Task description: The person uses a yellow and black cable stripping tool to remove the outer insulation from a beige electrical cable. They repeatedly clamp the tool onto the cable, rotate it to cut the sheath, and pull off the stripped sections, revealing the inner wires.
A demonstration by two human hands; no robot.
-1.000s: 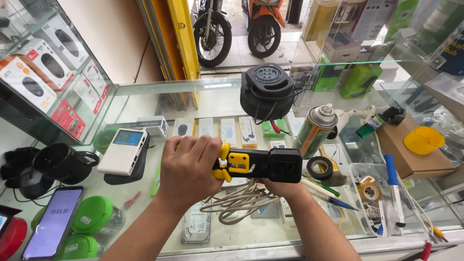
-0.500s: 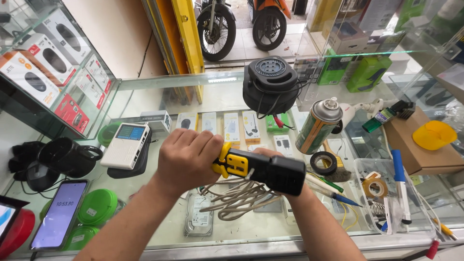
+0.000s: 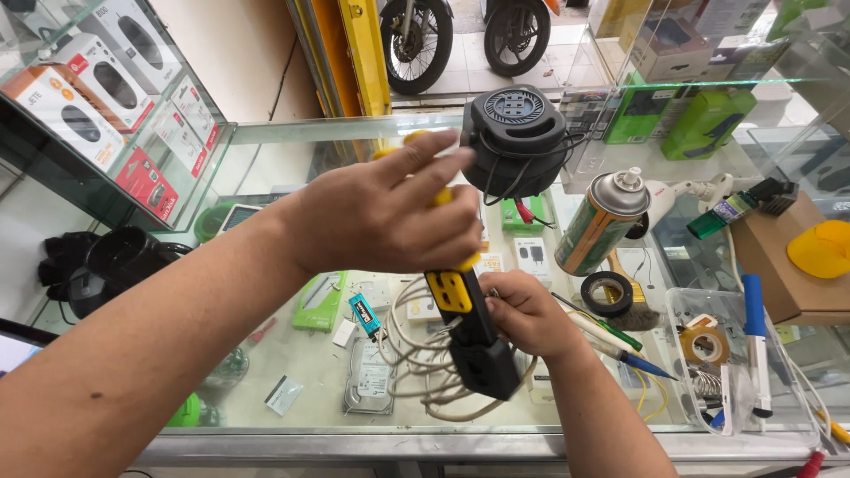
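My left hand (image 3: 390,212) grips the yellow handles of a black and yellow crimping tool (image 3: 469,327), which now points head-down over the glass counter. My right hand (image 3: 527,314) is closed around the end of a beige cable (image 3: 416,363) and presses against the tool's black head. The rest of the cable lies in loose loops on the glass under the tool. The tool's handles are mostly hidden behind my left fingers.
A black round fan-like device (image 3: 515,137) stands behind the hands. A spray can (image 3: 602,221), a roll of black tape (image 3: 607,292), pens (image 3: 620,341) and a clear tray (image 3: 735,363) of small items sit to the right. Boxed goods fill the glass case (image 3: 97,106) at left.
The crimping tool has swung from lying sideways to pointing head-down. My left hand rose with the handles and came nearer the camera; my right hand stayed at the tool's head with the cable.
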